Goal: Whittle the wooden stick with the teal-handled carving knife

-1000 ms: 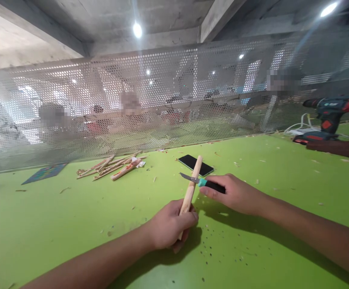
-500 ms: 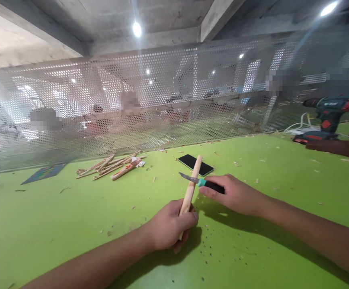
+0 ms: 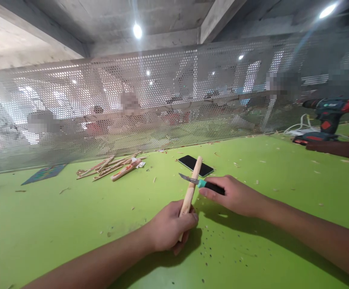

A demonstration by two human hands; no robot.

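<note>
Knife (image 3: 214, 187) in right hand (image 3: 233, 196), blade (image 3: 184, 176) across wooden stick (image 3: 188, 196) (left hand (image 3: 170, 225) tight around lower end).

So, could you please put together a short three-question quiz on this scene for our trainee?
1. Which hand holds the knife, whose blade crosses the wooden stick in this view?
2. Which of these lies on the green table, partly hidden behind the upper end of the wooden stick?
A) a tape measure
B) a phone
C) a cup
3. True or false: the wooden stick is lying flat with no hand on it.

Key
1: the right hand.
2: B.
3: False; the left hand grips its lower part.
</note>
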